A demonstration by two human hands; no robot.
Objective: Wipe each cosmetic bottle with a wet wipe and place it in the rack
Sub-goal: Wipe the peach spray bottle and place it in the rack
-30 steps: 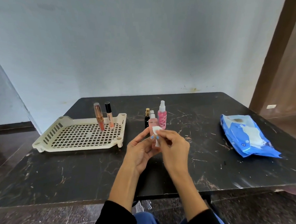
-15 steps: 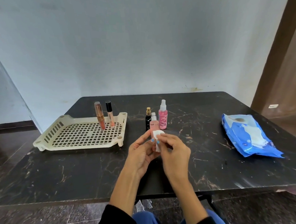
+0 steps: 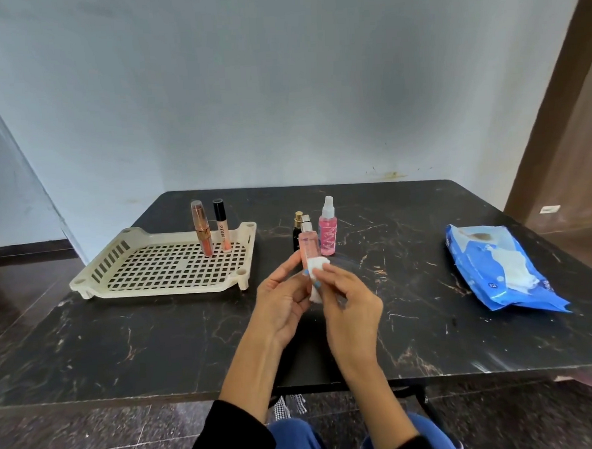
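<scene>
My left hand [image 3: 282,302] holds a small pale pink bottle [image 3: 308,245] upright above the table, gripping its lower part. My right hand [image 3: 352,303] pinches a folded white wet wipe [image 3: 316,268] against the bottle's lower side. A cream plastic rack [image 3: 118,257] lies at the left with two lip gloss tubes [image 3: 202,229] [image 3: 222,224] standing at its back right. Behind the held bottle stand a black bottle with a gold cap [image 3: 297,233] and a pink spray bottle [image 3: 328,227].
A blue pack of wet wipes [image 3: 495,265] lies at the right of the black marble table [image 3: 122,343]. A wall stands behind the table and a brown door frame [image 3: 556,107] is at the far right. The table's front edge is near my elbows.
The bottle now shows more above the wipe, and the wipe sits lower on it. Both hands stay at about the same spot over the table.
</scene>
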